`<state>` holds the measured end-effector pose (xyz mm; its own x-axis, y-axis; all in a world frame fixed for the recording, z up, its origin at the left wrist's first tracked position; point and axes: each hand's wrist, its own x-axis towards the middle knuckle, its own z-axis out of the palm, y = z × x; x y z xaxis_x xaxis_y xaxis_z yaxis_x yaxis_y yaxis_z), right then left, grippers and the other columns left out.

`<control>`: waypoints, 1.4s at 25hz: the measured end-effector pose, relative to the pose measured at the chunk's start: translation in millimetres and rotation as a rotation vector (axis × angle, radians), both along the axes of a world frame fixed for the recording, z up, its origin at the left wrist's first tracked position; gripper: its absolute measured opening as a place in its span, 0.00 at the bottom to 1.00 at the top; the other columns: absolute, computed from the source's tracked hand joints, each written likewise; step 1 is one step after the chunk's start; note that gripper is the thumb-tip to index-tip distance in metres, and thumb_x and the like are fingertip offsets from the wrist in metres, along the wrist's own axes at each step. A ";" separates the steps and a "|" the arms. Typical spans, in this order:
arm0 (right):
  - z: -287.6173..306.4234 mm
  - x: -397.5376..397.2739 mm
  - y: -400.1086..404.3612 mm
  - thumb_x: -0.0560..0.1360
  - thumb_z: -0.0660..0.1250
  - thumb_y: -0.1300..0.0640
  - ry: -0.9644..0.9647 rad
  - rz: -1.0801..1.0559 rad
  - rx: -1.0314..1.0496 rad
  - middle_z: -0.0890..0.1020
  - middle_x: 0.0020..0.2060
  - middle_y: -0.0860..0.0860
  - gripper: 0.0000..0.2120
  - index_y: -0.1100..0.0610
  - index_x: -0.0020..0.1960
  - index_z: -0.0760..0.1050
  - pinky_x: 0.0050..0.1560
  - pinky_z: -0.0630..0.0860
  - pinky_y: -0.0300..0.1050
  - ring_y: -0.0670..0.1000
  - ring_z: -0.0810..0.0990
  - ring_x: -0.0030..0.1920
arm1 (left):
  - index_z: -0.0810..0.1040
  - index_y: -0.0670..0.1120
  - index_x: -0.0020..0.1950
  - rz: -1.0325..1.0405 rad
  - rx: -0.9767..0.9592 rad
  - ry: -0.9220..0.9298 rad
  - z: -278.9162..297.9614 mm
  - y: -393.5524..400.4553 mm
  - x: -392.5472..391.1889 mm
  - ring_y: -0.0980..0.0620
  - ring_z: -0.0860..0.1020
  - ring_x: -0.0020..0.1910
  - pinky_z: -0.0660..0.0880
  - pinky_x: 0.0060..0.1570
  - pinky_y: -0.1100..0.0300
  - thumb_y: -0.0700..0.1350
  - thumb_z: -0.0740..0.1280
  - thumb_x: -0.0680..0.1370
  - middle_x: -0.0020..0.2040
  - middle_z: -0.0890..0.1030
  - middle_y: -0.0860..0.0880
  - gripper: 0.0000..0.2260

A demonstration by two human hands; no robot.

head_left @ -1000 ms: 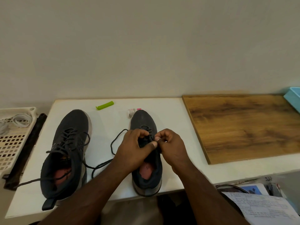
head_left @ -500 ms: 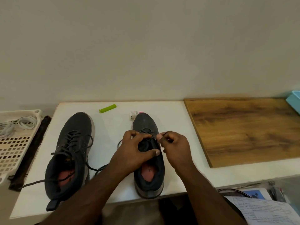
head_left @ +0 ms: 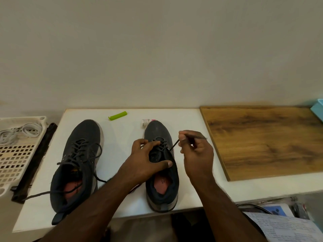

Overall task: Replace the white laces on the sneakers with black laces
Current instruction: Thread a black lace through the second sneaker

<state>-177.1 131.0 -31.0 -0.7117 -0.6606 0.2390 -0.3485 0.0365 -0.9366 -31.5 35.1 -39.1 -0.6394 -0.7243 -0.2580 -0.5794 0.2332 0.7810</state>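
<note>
Two dark grey sneakers stand on the white table (head_left: 188, 119), toes away from me. The left sneaker (head_left: 78, 161) is threaded with a black lace whose loose ends trail over the table. My left hand (head_left: 146, 159) grips the right sneaker (head_left: 162, 172) across its tongue and eyelets, thumb on the right side. My right hand (head_left: 195, 151) pinches a black lace (head_left: 174, 144) drawn taut up and to the right from an eyelet. White laces (head_left: 21, 131) lie coiled in the cream basket (head_left: 15, 158) at the left.
A green clip (head_left: 118, 115) and a small labelled tube (head_left: 146, 122) lie near the table's back edge. A wooden board (head_left: 265, 138) covers the right part. A black bar (head_left: 35, 159) lies between basket and table. Papers (head_left: 283, 227) sit at lower right.
My right hand has moved up and to the right, pulling the black lace out taut from the eyelet. My left hand stays on the right sneaker.
</note>
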 end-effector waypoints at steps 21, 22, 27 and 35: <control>0.7 7.8 0.1 0.78 0.70 0.54 0.001 0.077 0.268 0.83 0.47 0.40 0.05 0.47 0.53 0.80 0.54 0.79 0.39 0.38 0.80 0.50 | 0.62 0.61 0.76 0.021 0.027 0.068 -3.9 -0.9 1.2 0.57 0.67 0.61 0.70 0.57 0.63 0.62 0.77 0.67 0.70 0.60 0.53 0.41; -0.8 7.2 -0.9 0.78 0.69 0.54 0.013 0.066 0.285 0.84 0.47 0.41 0.05 0.49 0.53 0.81 0.55 0.80 0.45 0.40 0.81 0.50 | 0.62 0.62 0.75 0.021 0.027 0.068 -4.2 -0.9 1.8 0.57 0.67 0.61 0.70 0.57 0.63 0.62 0.77 0.67 0.70 0.60 0.53 0.40; 9.0 6.1 2.4 0.78 0.70 0.57 0.034 -0.120 -0.098 0.84 0.49 0.41 0.07 0.50 0.55 0.81 0.50 0.82 0.44 0.45 0.83 0.52 | 0.62 0.62 0.76 0.014 0.040 0.039 -4.0 -2.8 1.3 0.57 0.66 0.60 0.68 0.57 0.63 0.63 0.76 0.67 0.70 0.59 0.53 0.41; 27.4 7.8 -0.7 0.82 0.63 0.55 -0.139 -0.150 -0.271 0.86 0.45 0.52 0.09 0.52 0.59 0.78 0.48 0.82 0.44 0.50 0.85 0.48 | 0.62 0.62 0.76 0.008 0.041 0.007 -1.9 -2.7 2.5 0.57 0.67 0.59 0.69 0.57 0.64 0.64 0.76 0.68 0.70 0.59 0.54 0.40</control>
<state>-169.3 130.4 -3.5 -0.8343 -0.4717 0.2855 -0.2267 -0.1785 -0.9575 -29.1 32.3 -41.0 -0.6359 -0.7181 -0.2828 -0.5753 0.1967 0.7940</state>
